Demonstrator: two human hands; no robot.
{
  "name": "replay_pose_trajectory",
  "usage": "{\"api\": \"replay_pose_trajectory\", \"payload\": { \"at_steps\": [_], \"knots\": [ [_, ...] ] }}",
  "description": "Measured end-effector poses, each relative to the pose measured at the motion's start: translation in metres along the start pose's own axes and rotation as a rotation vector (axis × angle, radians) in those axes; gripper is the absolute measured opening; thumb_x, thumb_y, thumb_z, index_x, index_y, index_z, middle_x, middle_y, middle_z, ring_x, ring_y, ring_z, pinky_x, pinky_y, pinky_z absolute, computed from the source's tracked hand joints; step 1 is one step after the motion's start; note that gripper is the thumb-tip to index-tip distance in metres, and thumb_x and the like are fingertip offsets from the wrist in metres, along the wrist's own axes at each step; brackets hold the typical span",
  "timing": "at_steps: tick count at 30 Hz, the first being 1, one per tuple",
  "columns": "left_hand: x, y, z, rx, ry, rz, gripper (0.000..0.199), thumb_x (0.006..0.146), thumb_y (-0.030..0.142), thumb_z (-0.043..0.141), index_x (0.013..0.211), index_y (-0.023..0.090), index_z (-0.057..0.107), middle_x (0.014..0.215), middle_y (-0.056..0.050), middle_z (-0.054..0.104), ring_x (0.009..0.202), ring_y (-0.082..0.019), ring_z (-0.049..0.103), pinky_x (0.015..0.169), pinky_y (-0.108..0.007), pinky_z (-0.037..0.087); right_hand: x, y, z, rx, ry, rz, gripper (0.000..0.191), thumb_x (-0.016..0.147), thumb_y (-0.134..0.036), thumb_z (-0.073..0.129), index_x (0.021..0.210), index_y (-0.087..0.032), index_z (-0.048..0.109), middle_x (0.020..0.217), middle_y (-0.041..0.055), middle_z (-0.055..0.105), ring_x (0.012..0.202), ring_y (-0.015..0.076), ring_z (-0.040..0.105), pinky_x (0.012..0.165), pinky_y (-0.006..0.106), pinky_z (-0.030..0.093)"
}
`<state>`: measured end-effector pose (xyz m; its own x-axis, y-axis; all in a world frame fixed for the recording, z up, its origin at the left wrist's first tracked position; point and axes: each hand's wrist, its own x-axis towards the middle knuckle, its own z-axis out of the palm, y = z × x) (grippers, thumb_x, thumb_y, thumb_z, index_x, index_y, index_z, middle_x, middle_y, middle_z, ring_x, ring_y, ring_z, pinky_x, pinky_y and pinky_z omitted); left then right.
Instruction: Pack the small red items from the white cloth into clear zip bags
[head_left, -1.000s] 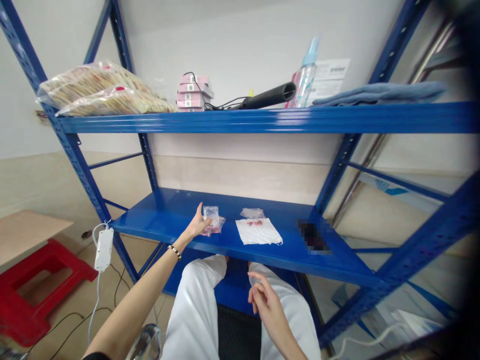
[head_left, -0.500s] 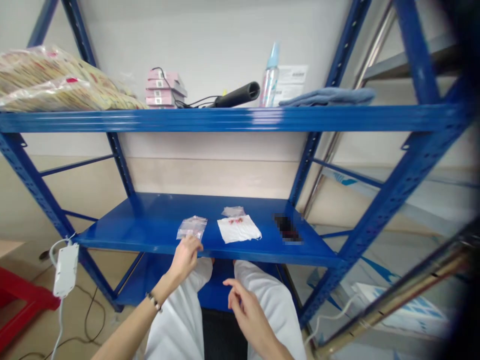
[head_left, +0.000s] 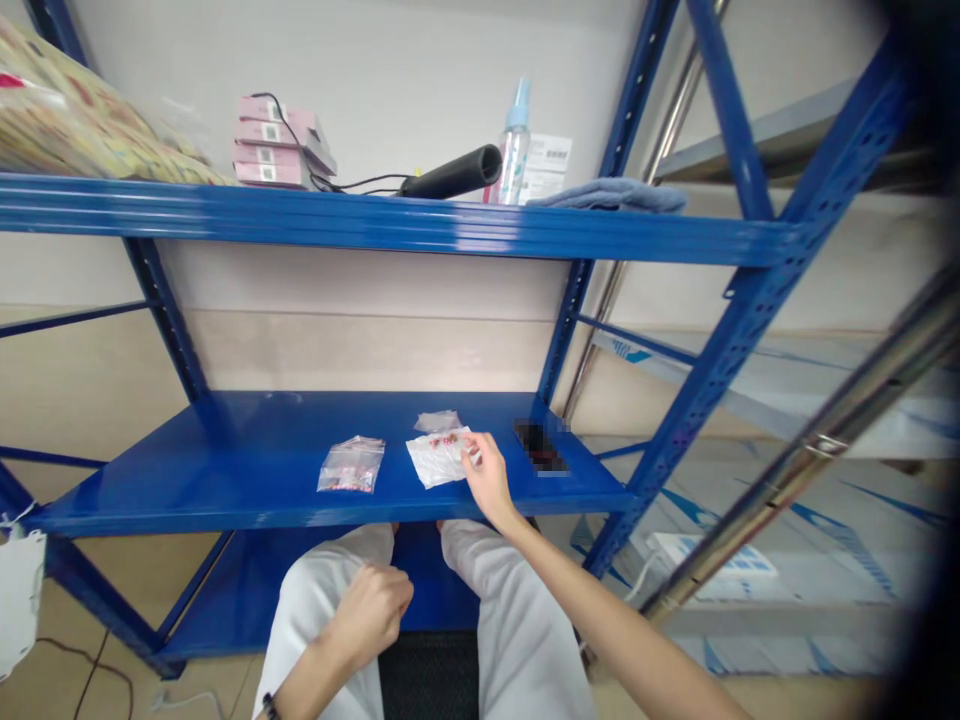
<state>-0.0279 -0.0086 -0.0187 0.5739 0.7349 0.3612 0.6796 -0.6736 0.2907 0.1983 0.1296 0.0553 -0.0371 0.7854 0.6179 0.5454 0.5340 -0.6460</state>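
While our right hand point(head_left: 487, 478) is at the right edge of the thin white sheet point(head_left: 437, 464) on the blue metal shelf point(head_left: 262, 450), its fingers are bent and rather narrow, but we cannot tell if they pinch it. Small red beads point(head_left: 448, 440) lie on the sheet, toward twelve o'clock. From the sheet, clear plastic bags with red pieces point(head_left: 352, 466) lie at nine o'clock, and a dark blurred object point(head_left: 540, 449) at three. Our left hand point(head_left: 373, 612), near our left thigh, has its fingers folded closed.

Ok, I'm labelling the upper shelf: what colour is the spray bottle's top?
The spray bottle's top is light blue, seen best in the current head view.
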Motion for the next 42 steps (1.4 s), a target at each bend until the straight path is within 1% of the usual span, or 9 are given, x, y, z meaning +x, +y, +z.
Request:
{"api": "replay_pose_trajectory", "payload": {
  "at_steps": [6,11,15,19,24,28,32,37,42],
  "knots": [
    [0.001,0.001,0.019,0.12,0.006,0.122,0.018,0.067,0.002,0.054,0.064,0.018,0.047,0.064,-0.001,0.056,0.06,-0.016,0.048,0.059,-0.031,0.027,0.103,0.06,0.032,-0.383,-0.163,0.06,0.028,0.081,-0.014,0.062,0.107,-0.02,0.071,0.106,0.0095,0.06,0.099,0.0229,0.05,0.087,0.034,0.04],
    [0.005,0.016,0.021,0.168,0.014,0.296,0.018,0.076,0.014,0.064,0.068,0.019,0.048,0.066,-0.001,0.057,0.061,-0.017,0.049,0.056,-0.033,0.027,0.12,0.077,0.044,-0.544,-0.455,-0.194,0.041,0.072,-0.002,0.069,0.106,-0.025,0.073,0.111,0.0075,0.06,0.102,0.0225,0.046,0.084,0.032,0.034],
    [0.008,0.029,0.011,0.163,-0.001,0.375,0.02,0.081,0.022,0.065,0.07,0.019,0.049,0.066,-0.001,0.056,0.061,-0.017,0.05,0.054,-0.034,0.027,0.122,0.077,0.044,-0.575,-0.504,-0.294,0.02,0.076,-0.007,0.07,0.09,-0.02,0.076,0.107,0.0106,0.061,0.104,0.0252,0.045,0.086,0.036,0.032],
    [0.007,0.031,0.005,0.164,-0.014,0.342,0.016,0.078,0.017,0.064,0.07,0.019,0.05,0.067,-0.002,0.056,0.063,-0.018,0.05,0.056,-0.034,0.03,0.126,0.063,0.038,-0.532,-0.4,-0.276,0.017,0.085,-0.013,0.061,0.076,-0.017,0.074,0.095,0.0121,0.064,0.099,0.0259,0.047,0.086,0.038,0.033],
    [0.006,0.022,0.0,0.163,-0.001,0.27,0.014,0.075,0.007,0.055,0.069,0.019,0.051,0.068,-0.003,0.056,0.064,-0.019,0.052,0.06,-0.033,0.037,0.126,0.013,0.023,-0.187,0.036,-0.107,0.022,0.092,-0.026,0.05,0.086,-0.016,0.069,0.088,0.0098,0.065,0.089,0.0225,0.054,0.084,0.036,0.04],
    [0.006,0.019,-0.018,0.141,0.225,0.156,0.04,0.081,0.002,0.043,0.114,0.017,0.059,0.108,-0.012,0.064,0.099,-0.024,0.059,0.085,-0.04,0.046,0.068,-0.037,0.017,0.298,0.067,0.08,0.024,0.09,-0.041,0.052,0.086,-0.018,0.059,0.073,0.0019,0.061,0.065,0.016,0.056,0.064,0.028,0.045],
    [0.007,0.021,-0.037,0.152,0.542,0.085,0.065,0.089,0.022,0.054,0.148,0.022,0.028,0.141,-0.018,0.046,0.134,-0.031,0.041,0.109,-0.052,0.033,-0.048,-0.078,0.012,0.613,-0.106,0.298,0.025,0.09,-0.046,0.053,0.086,-0.021,0.054,0.063,-0.0029,0.054,0.051,0.0116,0.05,0.049,0.023,0.04],
    [0.01,0.023,-0.032,0.099,0.272,0.119,0.085,0.087,0.05,0.056,0.153,0.013,0.017,0.153,-0.02,0.033,0.144,-0.034,0.027,0.117,-0.053,0.018,-0.152,-0.095,-0.005,0.446,-0.417,0.282,0.019,0.09,-0.038,0.054,0.084,-0.021,0.06,0.073,0.0018,0.06,0.063,0.0149,0.054,0.058,0.026,0.044],
    [0.014,0.025,-0.016,0.08,0.069,0.172,0.065,0.094,0.033,0.044,0.152,0.012,0.023,0.148,-0.017,0.044,0.144,-0.028,0.029,0.12,-0.048,0.015,-0.16,-0.08,-0.009,0.208,-0.537,0.095,0.011,0.087,-0.025,0.054,0.08,-0.022,0.061,0.074,0.0025,0.06,0.066,0.0162,0.053,0.065,0.028,0.044]
  ]
}}
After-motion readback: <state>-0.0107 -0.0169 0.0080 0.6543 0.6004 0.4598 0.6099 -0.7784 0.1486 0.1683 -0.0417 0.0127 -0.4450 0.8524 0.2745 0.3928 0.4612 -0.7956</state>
